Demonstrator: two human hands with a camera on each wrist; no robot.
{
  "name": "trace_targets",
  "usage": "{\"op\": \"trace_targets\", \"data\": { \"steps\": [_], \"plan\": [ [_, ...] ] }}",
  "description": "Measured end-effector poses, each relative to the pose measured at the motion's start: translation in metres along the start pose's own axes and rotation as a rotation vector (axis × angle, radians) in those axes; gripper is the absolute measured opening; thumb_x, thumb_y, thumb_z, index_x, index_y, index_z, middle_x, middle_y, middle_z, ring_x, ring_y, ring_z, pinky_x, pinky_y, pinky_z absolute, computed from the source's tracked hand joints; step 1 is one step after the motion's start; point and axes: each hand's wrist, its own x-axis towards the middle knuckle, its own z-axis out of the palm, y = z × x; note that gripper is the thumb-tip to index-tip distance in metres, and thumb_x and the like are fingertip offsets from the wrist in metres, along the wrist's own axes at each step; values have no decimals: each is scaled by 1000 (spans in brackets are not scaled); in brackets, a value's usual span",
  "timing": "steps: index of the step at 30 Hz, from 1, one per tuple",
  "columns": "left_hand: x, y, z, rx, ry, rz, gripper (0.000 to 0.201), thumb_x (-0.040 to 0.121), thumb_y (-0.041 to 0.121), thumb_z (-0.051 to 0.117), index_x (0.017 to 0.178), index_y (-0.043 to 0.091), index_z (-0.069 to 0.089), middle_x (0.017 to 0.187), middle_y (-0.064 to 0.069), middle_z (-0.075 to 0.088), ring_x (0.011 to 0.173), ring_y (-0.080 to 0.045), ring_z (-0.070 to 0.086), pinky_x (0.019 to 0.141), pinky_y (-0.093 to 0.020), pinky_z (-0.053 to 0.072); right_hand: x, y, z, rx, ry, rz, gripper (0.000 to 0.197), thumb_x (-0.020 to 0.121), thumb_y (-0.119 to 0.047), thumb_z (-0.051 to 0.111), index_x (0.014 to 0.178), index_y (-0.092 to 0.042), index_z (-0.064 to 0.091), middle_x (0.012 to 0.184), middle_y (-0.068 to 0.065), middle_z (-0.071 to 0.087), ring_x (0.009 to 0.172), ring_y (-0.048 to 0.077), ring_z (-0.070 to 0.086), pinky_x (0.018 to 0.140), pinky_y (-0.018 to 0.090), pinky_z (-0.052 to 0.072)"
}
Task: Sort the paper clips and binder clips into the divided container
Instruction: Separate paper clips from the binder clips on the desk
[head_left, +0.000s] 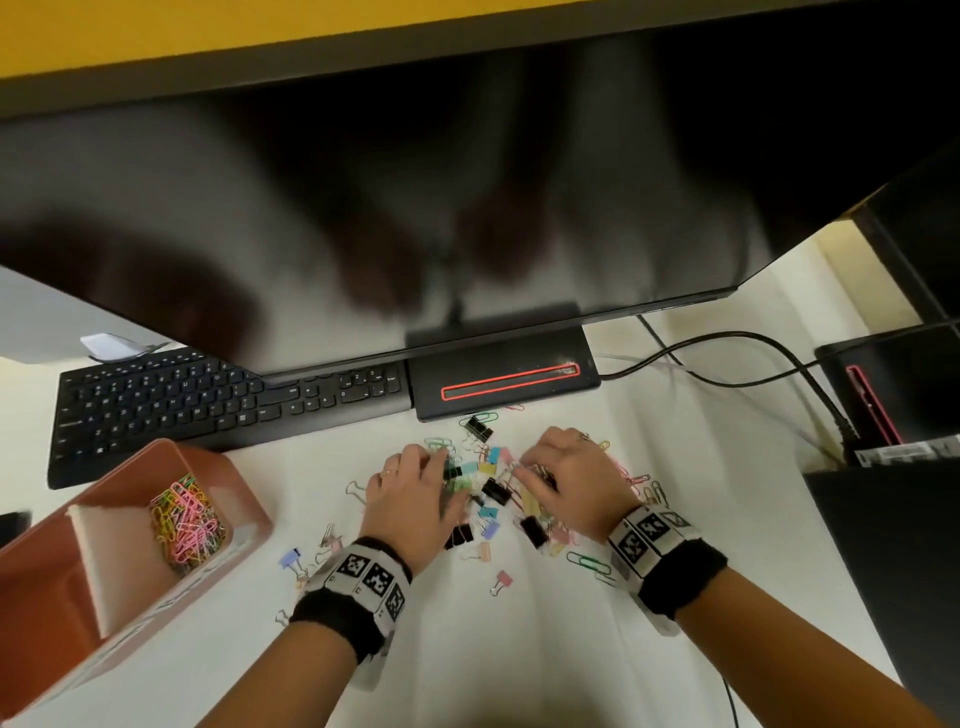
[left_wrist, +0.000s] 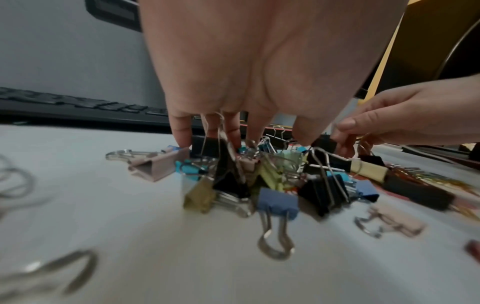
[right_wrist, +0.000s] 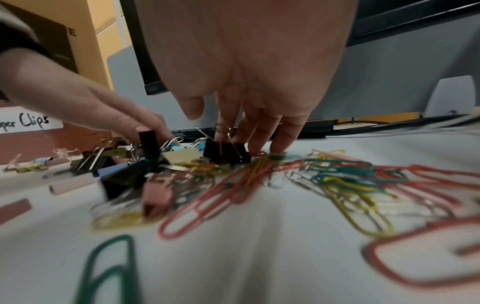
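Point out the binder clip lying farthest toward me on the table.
The pink binder clip, alone on the white table between the wrists; every other binder clip lies farther from you.

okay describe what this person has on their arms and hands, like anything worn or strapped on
Both forearms are bare, with no sleeves showing. Each wrist carries a black band: the left wrist band and the right wrist band. Each holds a white block printed with black-and-white square marker codes. The left hand wears a thin ring on one finger; no ring can be made out on the right hand.

Container (head_left: 244, 499) near end cut off; left hand (head_left: 410, 499) grip unclear.
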Motion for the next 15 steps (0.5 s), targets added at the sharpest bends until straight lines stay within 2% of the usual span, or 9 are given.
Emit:
{"op": "trace_targets", "data": {
  "steps": [3, 5, 7, 10, 12, 15],
  "plan": [
    [-16, -10, 3, -102, -5, 3, 52, 86, 52, 42, 130, 25, 38, 137, 0, 33, 124, -19, 37, 105, -43, 34, 3, -5, -4, 99, 75, -14, 40, 88, -48, 43, 114, -22, 59, 114, -4, 60, 104, 12, 53, 92, 32, 45],
    [-20, -10, 2, -184, 35, 9, 50, 86, 46, 46, 131, 27, 36, 146, 2, 25, 131, -19, 32, 108, -43, 30, 14, -15, -3, 149, 18, -49, 42, 89, -43, 49, 125, -22, 52, 129, -3, 53, 120, 14, 46, 103, 34, 39],
    [-20, -7, -2, -223, 58, 39, 53, 87, 45, 46, 135, 28, 32, 150, 4, 21, 134, -18, 29, 111, -42, 26, 25, -23, 0, 99, -67, -67, 50, 89, -46, 49, 132, -21, 44, 140, -2, 44, 130, 16, 39, 109, 39, 33],
    [-16, -2, -5, -202, 10, 65, 60, 90, 49, 40, 142, 25, 22, 154, 5, 13, 139, -15, 20, 116, -43, 17, 30, -28, 6, 11, -125, -57, 59, 89, -54, 43, 138, -21, 35, 146, -2, 36, 136, 16, 31, 113, 46, 25],
    [-11, 0, -7, -177, -14, 69, 63, 91, 51, 36, 144, 24, 16, 155, 4, 11, 142, -15, 14, 118, -43, 10, 29, -28, 11, -46, -146, -54, 65, 88, -60, 37, 141, -23, 29, 151, -3, 30, 141, 17, 23, 117, 50, 14],
    [-2, 3, -8, -199, -31, 67, 63, 92, 51, 34, 145, 26, 11, 155, 4, 10, 143, -14, 9, 117, -44, 7, 27, -26, 14, -87, -179, -31, 75, 83, -71, 26, 143, -26, 22, 154, -3, 23, 144, 22, 13, 117, 51, 2]
  ]
}}
